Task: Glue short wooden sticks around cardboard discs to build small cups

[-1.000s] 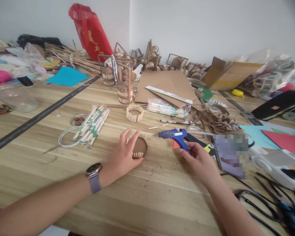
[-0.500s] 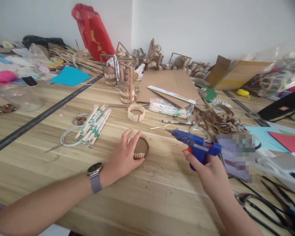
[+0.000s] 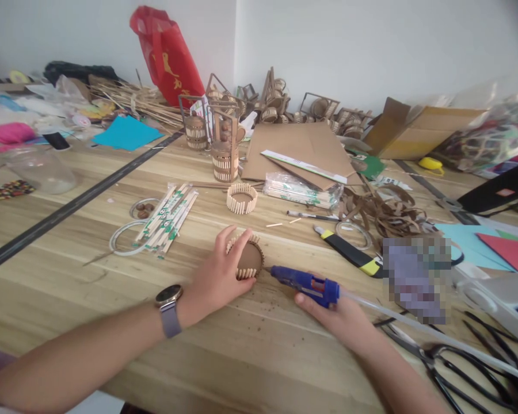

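Note:
My left hand [image 3: 218,273] grips a small round cardboard tray [image 3: 251,257] on the table, its fingers over the left rim and its thumb at the front. Short wooden stick pieces stand around part of the tray's edge; the right edge has none. In my right hand [image 3: 334,315] is a blue glue gun [image 3: 304,283], tilted low, with its nozzle at the tray's bare right edge. Whether the tip touches cannot be made out. Behind the tray stands a similar ring of sticks [image 3: 242,199] with a full wall.
Wrapped chopsticks [image 3: 167,218] and tape rolls lie left. A yellow-black utility knife [image 3: 349,251], brown paper strips [image 3: 380,204] and black-handled scissors [image 3: 461,368] lie right. Finished miniature baskets [image 3: 225,155], cardboard sheets [image 3: 293,144] and a red bag [image 3: 166,57] stand further back.
My right hand has brought the glue gun left and down to the tray's right edge, uncovering the utility knife. My left hand keeps its hold on the tray.

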The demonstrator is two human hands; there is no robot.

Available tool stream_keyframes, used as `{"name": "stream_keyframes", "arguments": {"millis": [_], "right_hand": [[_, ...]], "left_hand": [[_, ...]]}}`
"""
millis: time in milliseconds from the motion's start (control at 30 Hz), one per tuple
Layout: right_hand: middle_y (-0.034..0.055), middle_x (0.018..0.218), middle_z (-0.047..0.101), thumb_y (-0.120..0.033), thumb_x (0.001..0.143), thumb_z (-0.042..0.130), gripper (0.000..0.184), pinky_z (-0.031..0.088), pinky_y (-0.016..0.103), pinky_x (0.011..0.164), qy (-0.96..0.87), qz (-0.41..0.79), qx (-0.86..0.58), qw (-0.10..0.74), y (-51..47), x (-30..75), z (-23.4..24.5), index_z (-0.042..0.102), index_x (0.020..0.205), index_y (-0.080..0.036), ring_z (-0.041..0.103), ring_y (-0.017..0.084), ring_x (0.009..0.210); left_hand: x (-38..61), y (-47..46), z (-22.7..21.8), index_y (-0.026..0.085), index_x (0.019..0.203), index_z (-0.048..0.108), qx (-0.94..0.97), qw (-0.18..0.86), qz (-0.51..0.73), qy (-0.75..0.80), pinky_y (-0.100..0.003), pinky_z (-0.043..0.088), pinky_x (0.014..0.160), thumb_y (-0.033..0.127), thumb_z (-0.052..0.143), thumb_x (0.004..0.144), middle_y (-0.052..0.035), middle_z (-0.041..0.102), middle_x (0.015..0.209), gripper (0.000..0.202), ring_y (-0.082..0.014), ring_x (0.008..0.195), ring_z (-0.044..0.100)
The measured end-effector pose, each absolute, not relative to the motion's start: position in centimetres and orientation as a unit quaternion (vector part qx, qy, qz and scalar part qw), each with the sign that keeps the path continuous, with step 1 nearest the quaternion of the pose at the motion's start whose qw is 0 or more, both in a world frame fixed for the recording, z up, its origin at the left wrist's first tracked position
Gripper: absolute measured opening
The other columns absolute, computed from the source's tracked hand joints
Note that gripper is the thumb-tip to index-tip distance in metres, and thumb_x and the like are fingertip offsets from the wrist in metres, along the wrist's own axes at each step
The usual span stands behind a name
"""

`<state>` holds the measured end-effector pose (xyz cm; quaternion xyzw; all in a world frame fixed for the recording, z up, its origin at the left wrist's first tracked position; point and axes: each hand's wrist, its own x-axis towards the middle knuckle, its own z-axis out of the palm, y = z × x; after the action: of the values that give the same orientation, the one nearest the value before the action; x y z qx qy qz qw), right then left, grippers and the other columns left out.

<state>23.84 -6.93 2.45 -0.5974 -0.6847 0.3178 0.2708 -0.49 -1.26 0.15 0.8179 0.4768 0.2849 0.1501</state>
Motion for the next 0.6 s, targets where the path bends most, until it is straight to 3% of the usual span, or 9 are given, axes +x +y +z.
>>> {"name": "stream_keyframes", "arguments": {"millis": [300, 600], "right_hand": [[0.0002, 0.066, 0.058, -0.047, 0.085, 0.056, 0.03, 0.047, 0.029, 0.059, -0.734, 0.293, -0.556, 0.258, -7.1, 23.0, 2.5, 0.053, 0.069, -0.023, 0.06, 0.019, 0.063], [-0.0006, 0.066, 0.055, -0.046, 0.088, 0.055, 0.03, 0.045, 0.028, 0.058, -0.755, 0.272, -0.541, 0.251, -6.9, 22.6, 2.3, 0.052, 0.068, -0.022, 0.058, 0.017, 0.062]], "left_hand": [[-0.6, -1.4, 0.2, 0.03, 0.146, 0.023, 0.817, 0.157, 0.289, 0.473, -0.054, 0.047, 0.102, 0.018, 0.075, 0.071, -0.0152, 0.024, 0.147, 0.092, -0.0357, 0.131, 0.043], [-0.6, -1.3, 0.2, 0.03, 0.147, 0.023, 0.819, 0.155, 0.292, 0.469, -0.055, 0.046, 0.104, 0.017, 0.076, 0.071, -0.0154, 0.024, 0.147, 0.093, -0.0362, 0.132, 0.042]]}}
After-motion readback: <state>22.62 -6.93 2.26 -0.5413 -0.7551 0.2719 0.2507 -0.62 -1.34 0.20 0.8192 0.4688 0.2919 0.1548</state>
